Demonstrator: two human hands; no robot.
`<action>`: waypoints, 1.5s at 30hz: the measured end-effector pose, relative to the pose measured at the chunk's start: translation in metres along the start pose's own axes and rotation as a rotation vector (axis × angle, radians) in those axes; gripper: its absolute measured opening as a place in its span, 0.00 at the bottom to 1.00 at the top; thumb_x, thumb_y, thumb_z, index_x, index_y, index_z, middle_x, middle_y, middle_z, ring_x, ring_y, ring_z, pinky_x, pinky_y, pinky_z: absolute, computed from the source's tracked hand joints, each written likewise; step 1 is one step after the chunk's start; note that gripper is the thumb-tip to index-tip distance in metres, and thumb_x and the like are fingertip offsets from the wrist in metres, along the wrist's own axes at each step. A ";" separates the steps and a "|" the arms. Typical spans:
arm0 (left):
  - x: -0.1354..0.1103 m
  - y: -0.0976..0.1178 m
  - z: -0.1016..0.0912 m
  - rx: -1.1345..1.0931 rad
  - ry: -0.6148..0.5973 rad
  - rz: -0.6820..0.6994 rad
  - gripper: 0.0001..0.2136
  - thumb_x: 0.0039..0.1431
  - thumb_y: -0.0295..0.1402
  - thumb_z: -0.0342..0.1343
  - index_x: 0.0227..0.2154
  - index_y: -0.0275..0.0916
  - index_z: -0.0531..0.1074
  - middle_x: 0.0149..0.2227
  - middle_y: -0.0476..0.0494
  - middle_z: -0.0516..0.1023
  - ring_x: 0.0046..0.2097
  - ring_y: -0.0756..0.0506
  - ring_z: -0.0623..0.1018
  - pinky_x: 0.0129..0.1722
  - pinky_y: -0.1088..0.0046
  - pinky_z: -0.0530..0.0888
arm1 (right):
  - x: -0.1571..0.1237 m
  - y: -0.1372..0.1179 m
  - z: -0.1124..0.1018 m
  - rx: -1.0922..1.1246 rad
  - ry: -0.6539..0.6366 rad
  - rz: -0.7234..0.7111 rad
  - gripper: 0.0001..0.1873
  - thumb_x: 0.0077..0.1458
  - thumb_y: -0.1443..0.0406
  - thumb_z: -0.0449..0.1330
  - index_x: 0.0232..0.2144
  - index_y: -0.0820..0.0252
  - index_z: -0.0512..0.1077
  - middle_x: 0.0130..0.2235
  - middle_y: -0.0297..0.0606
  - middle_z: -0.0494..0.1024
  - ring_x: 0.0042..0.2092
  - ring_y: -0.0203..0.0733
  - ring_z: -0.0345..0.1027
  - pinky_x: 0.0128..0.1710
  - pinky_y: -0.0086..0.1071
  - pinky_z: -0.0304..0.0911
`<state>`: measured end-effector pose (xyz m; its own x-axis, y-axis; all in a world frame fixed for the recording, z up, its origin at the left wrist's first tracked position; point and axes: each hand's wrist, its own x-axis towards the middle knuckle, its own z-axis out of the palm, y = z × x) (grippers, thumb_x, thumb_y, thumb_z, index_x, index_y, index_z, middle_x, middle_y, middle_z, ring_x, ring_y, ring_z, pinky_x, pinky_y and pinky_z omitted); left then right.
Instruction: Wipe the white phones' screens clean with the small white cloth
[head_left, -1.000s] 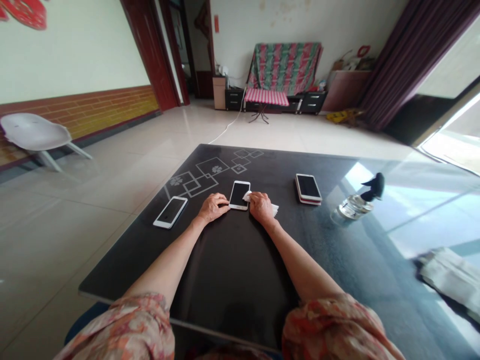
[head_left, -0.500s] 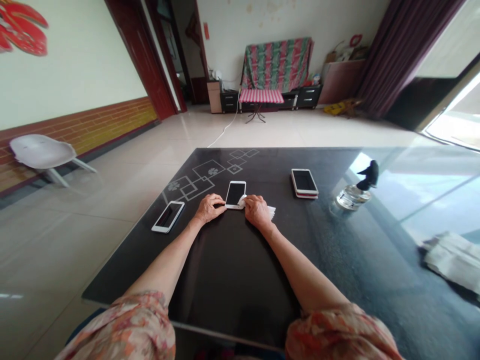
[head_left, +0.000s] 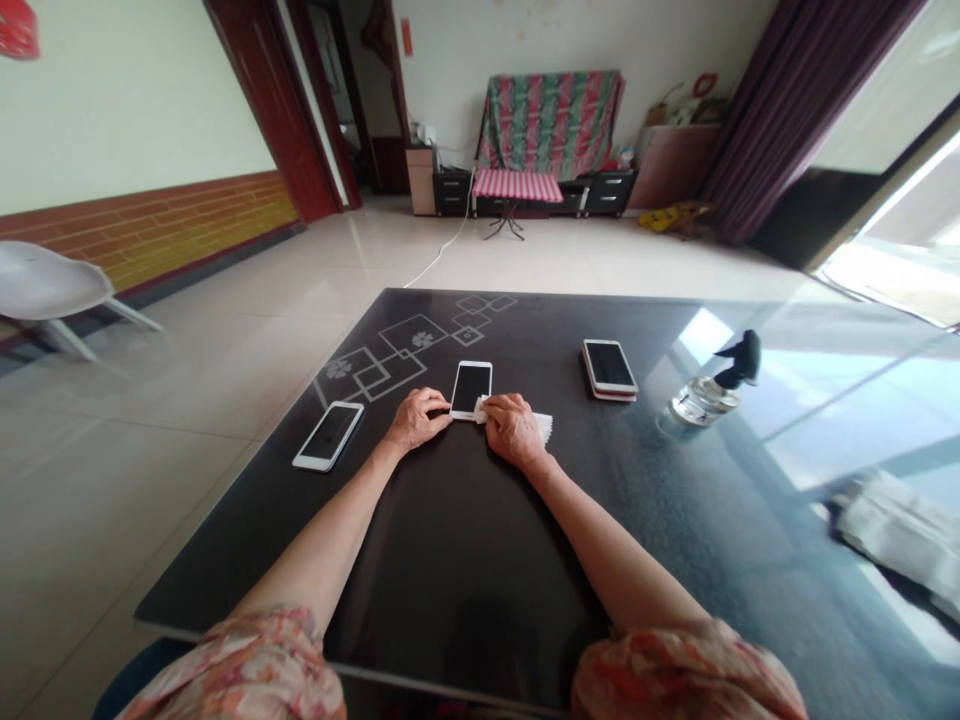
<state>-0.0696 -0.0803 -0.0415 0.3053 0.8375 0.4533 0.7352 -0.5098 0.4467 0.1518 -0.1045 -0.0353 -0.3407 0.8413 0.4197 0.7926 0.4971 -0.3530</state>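
A white smartphone [head_left: 472, 384] with a dark screen lies face up on the black table in front of me. My left hand [head_left: 417, 420] is at its lower left corner, thumb and fingertips closed against the edge. Pinched in my right hand [head_left: 514, 428] is a white wipe [head_left: 544, 426], bunched at the fingertips and sticking out past the palm on the right. The wipe touches the phone's lower right corner. Another white smartphone [head_left: 328, 436] lies to the left of my left hand. To the right sits a small stack of phones [head_left: 609, 368], a white one on top.
A clear spray bottle with a black trigger head [head_left: 705, 398] stands on the right of the black table [head_left: 457, 560]. Beyond it, a greyish-white cloth [head_left: 900, 530] lies near the right edge. A white chair [head_left: 49, 285] stands on the floor at left.
My right hand with the wipe has shifted slightly down and left along the phone's lower edge. My left hand stays at the corner. The view has turned slightly.
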 end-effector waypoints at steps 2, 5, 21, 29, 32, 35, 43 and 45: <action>0.000 0.000 0.000 -0.014 -0.008 0.006 0.06 0.49 0.31 0.61 0.32 0.43 0.79 0.38 0.47 0.78 0.40 0.45 0.74 0.44 0.67 0.72 | 0.001 -0.001 -0.002 -0.003 -0.015 -0.015 0.17 0.56 0.70 0.51 0.42 0.57 0.76 0.48 0.38 0.75 0.48 0.45 0.61 0.50 0.36 0.56; 0.000 -0.002 0.000 -0.042 -0.011 0.011 0.06 0.51 0.31 0.60 0.33 0.43 0.80 0.38 0.47 0.78 0.39 0.45 0.74 0.44 0.67 0.72 | 0.004 -0.004 -0.002 -0.015 -0.045 -0.042 0.17 0.56 0.70 0.51 0.43 0.56 0.75 0.49 0.37 0.75 0.48 0.45 0.61 0.49 0.37 0.56; -0.002 -0.005 0.003 -0.043 -0.001 0.008 0.07 0.51 0.31 0.60 0.34 0.43 0.80 0.39 0.47 0.78 0.40 0.45 0.74 0.44 0.68 0.71 | 0.003 -0.012 -0.005 -0.039 -0.096 -0.108 0.17 0.59 0.68 0.50 0.47 0.55 0.73 0.53 0.35 0.73 0.49 0.45 0.60 0.48 0.36 0.54; -0.001 -0.006 0.003 -0.065 -0.022 -0.004 0.06 0.52 0.30 0.59 0.32 0.42 0.80 0.39 0.48 0.78 0.39 0.46 0.73 0.44 0.69 0.71 | -0.005 -0.009 -0.011 -0.045 -0.095 -0.127 0.17 0.58 0.69 0.51 0.47 0.56 0.72 0.52 0.37 0.73 0.48 0.47 0.59 0.48 0.38 0.54; -0.001 -0.008 0.004 -0.074 -0.024 -0.004 0.06 0.53 0.29 0.58 0.32 0.42 0.80 0.39 0.48 0.78 0.39 0.46 0.73 0.43 0.69 0.71 | 0.003 -0.020 -0.004 -0.038 -0.115 -0.148 0.17 0.57 0.69 0.51 0.47 0.56 0.72 0.53 0.38 0.73 0.48 0.47 0.59 0.48 0.39 0.54; -0.001 -0.009 0.004 -0.091 -0.022 -0.008 0.07 0.54 0.29 0.56 0.31 0.42 0.80 0.39 0.48 0.78 0.39 0.46 0.74 0.43 0.69 0.71 | 0.011 -0.029 0.004 -0.028 -0.134 -0.154 0.18 0.57 0.69 0.52 0.49 0.55 0.72 0.53 0.38 0.72 0.49 0.47 0.59 0.48 0.39 0.54; -0.002 -0.006 0.002 -0.082 -0.013 -0.003 0.07 0.54 0.31 0.57 0.32 0.42 0.79 0.39 0.47 0.78 0.40 0.46 0.74 0.44 0.68 0.71 | 0.012 -0.014 0.002 0.012 -0.109 -0.124 0.17 0.58 0.69 0.51 0.48 0.56 0.73 0.52 0.38 0.73 0.49 0.45 0.60 0.49 0.38 0.54; -0.002 -0.005 0.002 -0.075 -0.010 0.004 0.07 0.54 0.33 0.58 0.34 0.41 0.79 0.39 0.46 0.78 0.40 0.45 0.74 0.45 0.67 0.71 | 0.009 -0.004 -0.003 0.011 -0.098 -0.088 0.18 0.58 0.70 0.51 0.47 0.57 0.73 0.52 0.38 0.73 0.49 0.45 0.60 0.49 0.37 0.54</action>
<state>-0.0724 -0.0792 -0.0462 0.3146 0.8373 0.4472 0.6866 -0.5260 0.5019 0.1468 -0.0997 -0.0279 -0.4566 0.8109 0.3660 0.7522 0.5715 -0.3280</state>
